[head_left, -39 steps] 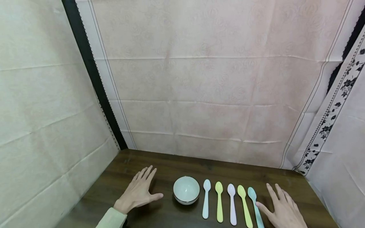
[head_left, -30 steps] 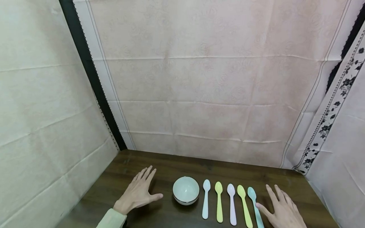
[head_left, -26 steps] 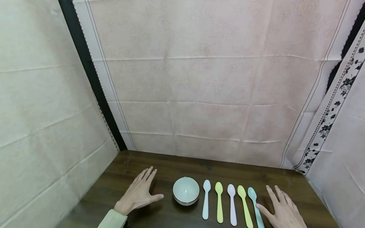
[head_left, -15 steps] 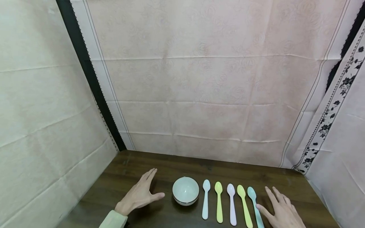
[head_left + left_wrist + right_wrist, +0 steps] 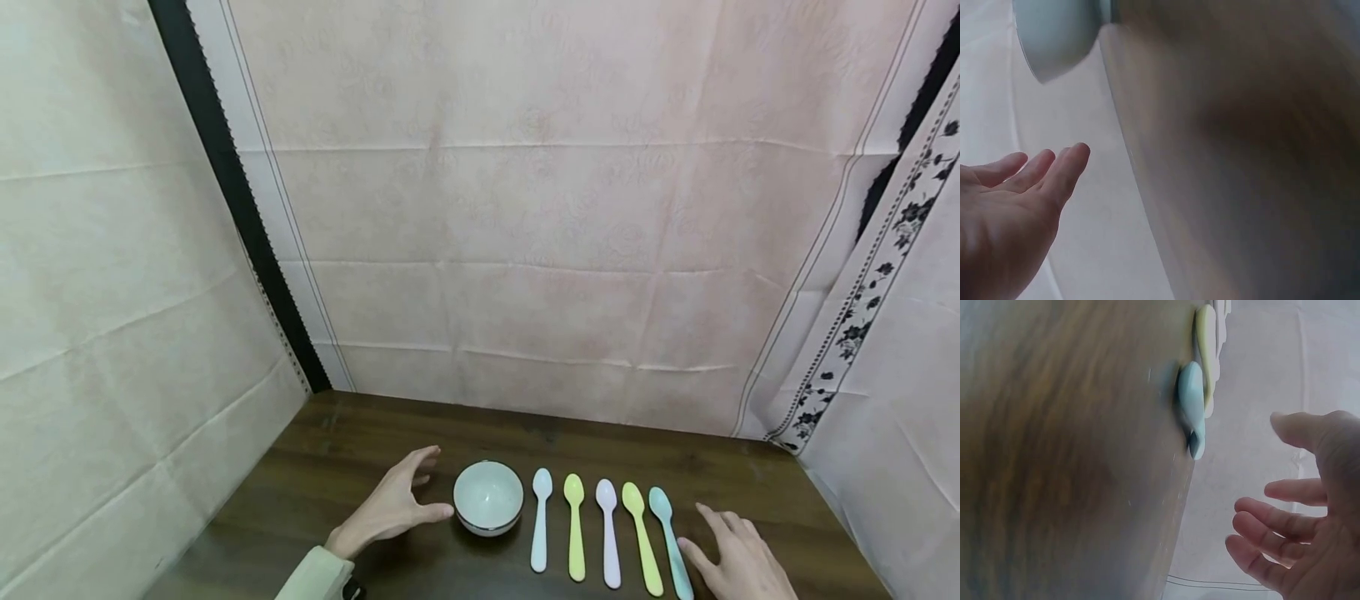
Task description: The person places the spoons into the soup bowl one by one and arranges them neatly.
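1. Pale pink cloth (image 5: 525, 208) with faint creases hangs behind and to both sides; a black strip (image 5: 232, 200) runs down the left corner and a flowered border (image 5: 862, 325) down the right.
2. The dark wooden table (image 5: 360, 433) fills the bottom of the head view.
3. A white bowl (image 5: 488, 497) stands upright near the middle.
4. Five spoons lie side by side to its right, the blue spoon (image 5: 667, 537) last.
5. The left hand (image 5: 393, 508) is relaxed, grasping nothing, thumb just beside the bowl.
6. The right hand (image 5: 738, 558) is loose, holding nothing, just beside the blue spoon.

right hand (image 5: 738, 562) cut off at bottom edge
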{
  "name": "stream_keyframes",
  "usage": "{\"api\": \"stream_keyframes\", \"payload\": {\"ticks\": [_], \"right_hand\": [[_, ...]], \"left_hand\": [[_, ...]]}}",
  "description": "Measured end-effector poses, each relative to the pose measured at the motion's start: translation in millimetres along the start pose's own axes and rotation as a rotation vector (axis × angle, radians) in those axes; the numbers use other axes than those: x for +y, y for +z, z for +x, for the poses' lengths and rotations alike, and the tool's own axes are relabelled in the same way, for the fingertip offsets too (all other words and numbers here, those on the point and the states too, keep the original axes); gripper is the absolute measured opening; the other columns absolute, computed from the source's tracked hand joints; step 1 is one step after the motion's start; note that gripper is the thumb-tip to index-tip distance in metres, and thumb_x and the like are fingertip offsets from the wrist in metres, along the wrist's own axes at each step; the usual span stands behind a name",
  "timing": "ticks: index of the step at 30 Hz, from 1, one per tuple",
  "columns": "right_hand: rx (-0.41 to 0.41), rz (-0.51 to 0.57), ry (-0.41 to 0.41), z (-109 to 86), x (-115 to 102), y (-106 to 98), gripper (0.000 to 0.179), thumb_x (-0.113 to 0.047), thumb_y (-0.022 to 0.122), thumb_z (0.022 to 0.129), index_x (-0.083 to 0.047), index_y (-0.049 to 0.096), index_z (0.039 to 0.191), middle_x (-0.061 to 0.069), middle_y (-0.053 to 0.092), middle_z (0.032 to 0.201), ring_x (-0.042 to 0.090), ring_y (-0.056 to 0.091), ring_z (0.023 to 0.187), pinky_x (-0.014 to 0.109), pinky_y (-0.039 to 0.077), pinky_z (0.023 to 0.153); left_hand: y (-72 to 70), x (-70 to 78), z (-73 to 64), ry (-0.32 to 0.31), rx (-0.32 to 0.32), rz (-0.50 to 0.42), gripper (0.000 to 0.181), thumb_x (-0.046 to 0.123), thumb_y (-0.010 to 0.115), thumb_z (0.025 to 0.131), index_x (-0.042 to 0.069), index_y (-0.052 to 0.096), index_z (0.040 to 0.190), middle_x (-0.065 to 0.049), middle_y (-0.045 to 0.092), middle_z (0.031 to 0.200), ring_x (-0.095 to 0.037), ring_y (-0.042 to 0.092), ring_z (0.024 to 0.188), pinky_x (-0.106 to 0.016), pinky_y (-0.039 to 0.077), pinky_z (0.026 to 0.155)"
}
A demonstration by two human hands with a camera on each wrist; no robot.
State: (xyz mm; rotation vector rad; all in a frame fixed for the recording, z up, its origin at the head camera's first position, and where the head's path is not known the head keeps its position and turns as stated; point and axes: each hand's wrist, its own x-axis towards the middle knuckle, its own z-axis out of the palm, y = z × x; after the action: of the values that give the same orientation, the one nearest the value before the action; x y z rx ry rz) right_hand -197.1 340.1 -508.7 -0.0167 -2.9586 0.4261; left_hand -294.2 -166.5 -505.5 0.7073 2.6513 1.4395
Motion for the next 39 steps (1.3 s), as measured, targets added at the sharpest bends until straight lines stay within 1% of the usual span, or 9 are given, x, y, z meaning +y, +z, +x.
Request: {"api": "stream_keyframes", "payload": {"ticks": [6,11,16,21,24,26,28,33,39], "right_hand": [[-0.048,0.04,0.05,-1.1,-3,2,0.066,-0.043,0.079,0.098,0.009,0.065,0.137,0.01,0.07,0.107,0.031,0.067,0.099,0.053,0.057,0.081],[-0.052,0.07,0.067,-2.5,-7,6,0.06,-0.037,0.083,0.095,0.011,0.069,0.127,0.002,0.067,0.092,0.018,0.061,0.08,0.041,0.051,0.069],[-0.051,0.08,0.084,-4.1,-10,11,0.052,-0.033,0.086,0.092,0.011,0.073,0.116,0.0,0.066,0.084,0.017,0.06,0.076,0.04,0.051,0.068],[-0.095,0.081,0.099,-5.6,-11,14,0.042,-0.033,0.087,0.09,0.004,0.076,0.107,-0.001,0.062,0.08,0.017,0.057,0.075,0.039,0.048,0.067],[-0.116,0.092,0.107,-6.8,-13,15,0.031,-0.033,0.087,0.09,-0.008,0.07,0.087,-0.003,0.056,0.075,0.017,0.052,0.071,0.037,0.042,0.064],[-0.127,0.096,0.122,-6.3,-14,17,0.034,-0.033,0.087,0.089,-0.012,0.063,0.078,-0.003,0.053,0.073,0.017,0.049,0.069,0.035,0.039,0.063],[-0.14,0.101,0.138,-5.9,-11,20,0.034,-0.034,0.087,0.089,-0.013,0.063,0.077,-0.004,0.054,0.073,0.017,0.05,0.068,0.035,0.039,0.062],[-0.21,0.077,0.195,0.6,2,32,0.038,-0.04,0.088,0.089,-0.006,0.078,0.1,-0.003,0.063,0.077,0.014,0.055,0.07,0.036,0.046,0.066],[-0.233,0.093,0.187,1.9,-2,32,0.039,-0.034,0.088,0.09,0.001,0.078,0.102,-0.001,0.065,0.073,0.015,0.059,0.069,0.038,0.05,0.066]], "left_hand": [[12.0,7.6,7.9,0.05,-0.024,-0.026,0.109,0.03,0.096,0.081,-0.006,0.036,0.164,-0.031,0.048,0.163,-0.051,0.053,0.147,-0.058,0.051,0.116],[21.3,8.9,13.9,0.064,-0.022,0.098,0.112,0.04,0.097,0.078,-0.002,0.038,0.164,-0.025,0.052,0.162,-0.044,0.059,0.143,-0.06,0.054,0.113],[29.3,10.1,17.7,0.067,-0.031,0.219,0.116,0.052,0.096,0.076,-0.001,0.042,0.163,-0.022,0.051,0.165,-0.044,0.053,0.15,-0.067,0.048,0.116],[34.7,10.7,19.7,0.065,-0.031,0.218,0.113,0.052,0.097,0.074,0.0,0.045,0.161,-0.022,0.051,0.165,-0.045,0.051,0.152,-0.07,0.046,0.118],[36.3,10.4,20.6,0.064,-0.032,0.219,0.111,0.051,0.097,0.075,0.001,0.046,0.161,-0.021,0.052,0.164,-0.044,0.052,0.151,-0.069,0.046,0.117],[37.2,9.5,21.4,0.068,-0.035,0.214,0.111,0.051,0.097,0.075,0.001,0.047,0.16,-0.021,0.053,0.163,-0.043,0.053,0.15,-0.068,0.047,0.116],[38.3,8.2,22.3,0.07,-0.038,0.209,0.111,0.052,0.097,0.075,0.001,0.047,0.16,-0.021,0.053,0.163,-0.042,0.055,0.148,-0.066,0.049,0.115],[40.1,5.7,24.1,0.078,-0.044,0.201,0.111,0.052,0.098,0.074,0.002,0.048,0.159,-0.019,0.055,0.161,-0.038,0.059,0.143,-0.06,0.053,0.111],[39.2,6.1,25.1,0.101,-0.052,0.212,0.11,0.05,0.1,0.073,0.001,0.05,0.158,-0.017,0.058,0.157,-0.036,0.063,0.138,-0.054,0.056,0.108]]}}
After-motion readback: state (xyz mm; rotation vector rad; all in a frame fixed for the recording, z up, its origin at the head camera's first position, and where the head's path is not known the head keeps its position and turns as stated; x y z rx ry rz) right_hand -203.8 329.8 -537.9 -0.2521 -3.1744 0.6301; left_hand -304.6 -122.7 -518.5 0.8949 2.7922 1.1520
